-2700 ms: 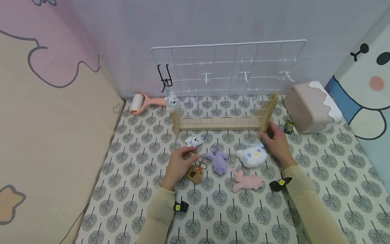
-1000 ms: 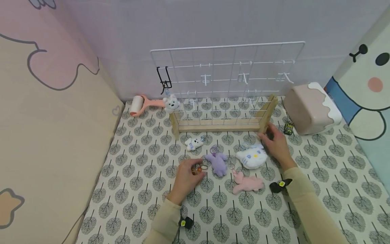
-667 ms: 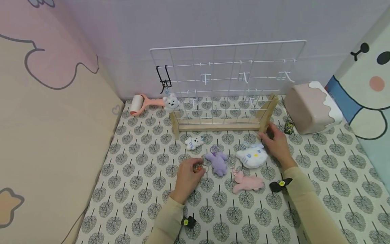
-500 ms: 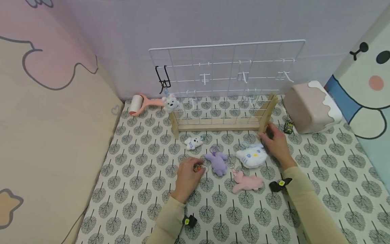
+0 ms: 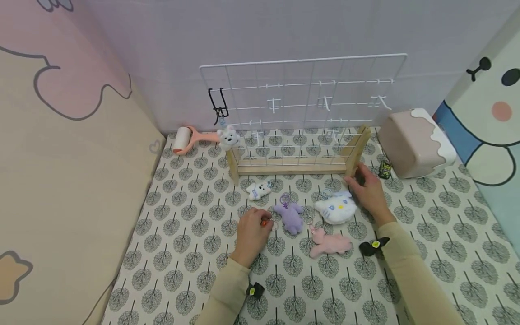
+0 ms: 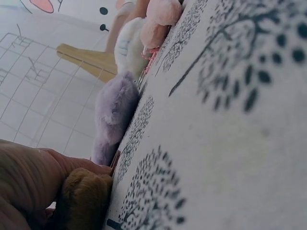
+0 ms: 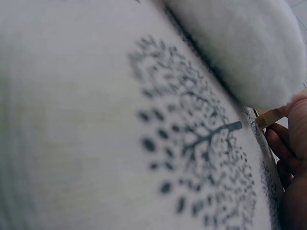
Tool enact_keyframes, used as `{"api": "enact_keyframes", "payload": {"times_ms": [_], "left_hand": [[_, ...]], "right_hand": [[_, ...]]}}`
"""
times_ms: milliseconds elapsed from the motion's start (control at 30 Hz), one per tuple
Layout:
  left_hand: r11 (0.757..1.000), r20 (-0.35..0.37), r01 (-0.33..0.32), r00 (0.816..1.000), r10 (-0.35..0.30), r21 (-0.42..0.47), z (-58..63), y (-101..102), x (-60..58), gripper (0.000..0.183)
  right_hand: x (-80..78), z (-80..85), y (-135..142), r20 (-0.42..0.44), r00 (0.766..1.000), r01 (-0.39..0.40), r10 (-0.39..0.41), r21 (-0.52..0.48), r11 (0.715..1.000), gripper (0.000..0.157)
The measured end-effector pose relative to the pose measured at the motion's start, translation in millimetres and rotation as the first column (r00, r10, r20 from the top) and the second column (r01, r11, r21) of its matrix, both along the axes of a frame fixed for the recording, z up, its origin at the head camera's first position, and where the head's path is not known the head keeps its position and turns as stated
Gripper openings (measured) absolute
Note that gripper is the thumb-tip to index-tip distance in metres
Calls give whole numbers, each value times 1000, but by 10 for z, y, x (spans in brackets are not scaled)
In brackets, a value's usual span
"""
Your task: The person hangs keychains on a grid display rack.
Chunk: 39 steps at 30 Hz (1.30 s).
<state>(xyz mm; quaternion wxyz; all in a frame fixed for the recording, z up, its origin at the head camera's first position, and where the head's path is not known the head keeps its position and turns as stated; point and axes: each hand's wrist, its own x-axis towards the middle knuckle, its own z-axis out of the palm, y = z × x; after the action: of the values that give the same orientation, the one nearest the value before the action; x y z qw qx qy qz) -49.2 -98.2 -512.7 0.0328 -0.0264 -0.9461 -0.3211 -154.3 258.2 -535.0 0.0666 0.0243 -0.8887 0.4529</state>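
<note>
My left hand [image 5: 249,232] pinches a brown plush keychain [image 6: 86,196] low over the cloth; in the head view mostly its orange bit and part of a metal ring show. My right hand [image 5: 369,192] grips the right wooden foot [image 7: 270,118] of a white wire grid rack [image 5: 359,146]. Beside that hand lies a white cat-head plush keychain [image 5: 337,208]. A purple plush keychain [image 5: 290,218] is just right of my left hand, with a pink one [image 5: 331,243] farther right. Behind lies a small white puppy keychain [image 5: 258,190].
On the rack's left a black hook [image 5: 220,109] bears a hanging white bear plush [image 5: 229,137]; several white hooks sit along the grid. A peach lint roller [image 5: 183,140] lies behind left. At right stand a pink-and-white box [image 5: 418,144] and a small black-and-yellow item [image 5: 384,169].
My left hand has come down and right from near the puppy keychain onto the brown plush, and its fingers have closed on it. The right hand stays at the rack's foot.
</note>
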Motion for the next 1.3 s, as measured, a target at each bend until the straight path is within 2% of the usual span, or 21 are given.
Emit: {"api": "enact_keyframes", "payload": {"times_ms": [133,333,467,700,1000,1300], "left_hand": [[1000,17,26,1000,-26,7,13,-20,15,15],[992,104,128,986,-129,17,51,-101,50,40],[985,103,173,979,-173,8,42,-133,62,44],[987,68,151,986,-154,50,33,-137,64,34],[990,67,133,989,-135,39,19,-119,51,29],[995,-2,95,996,-95,44,-31,-91,36,14]], "right_hand": [[0,0,0,6,1000,3,-3,7,1000,67],[3,10,0,9,1000,7,-8,16,1000,67],[3,15,-2,11,1000,8,-8,19,1000,68],[2,15,-7,9,1000,7,-7,8,1000,67],[3,5,-12,4,1000,5,-5,1,1000,67],[10,17,-17,1,1000,10,-10,-14,1000,66]]}}
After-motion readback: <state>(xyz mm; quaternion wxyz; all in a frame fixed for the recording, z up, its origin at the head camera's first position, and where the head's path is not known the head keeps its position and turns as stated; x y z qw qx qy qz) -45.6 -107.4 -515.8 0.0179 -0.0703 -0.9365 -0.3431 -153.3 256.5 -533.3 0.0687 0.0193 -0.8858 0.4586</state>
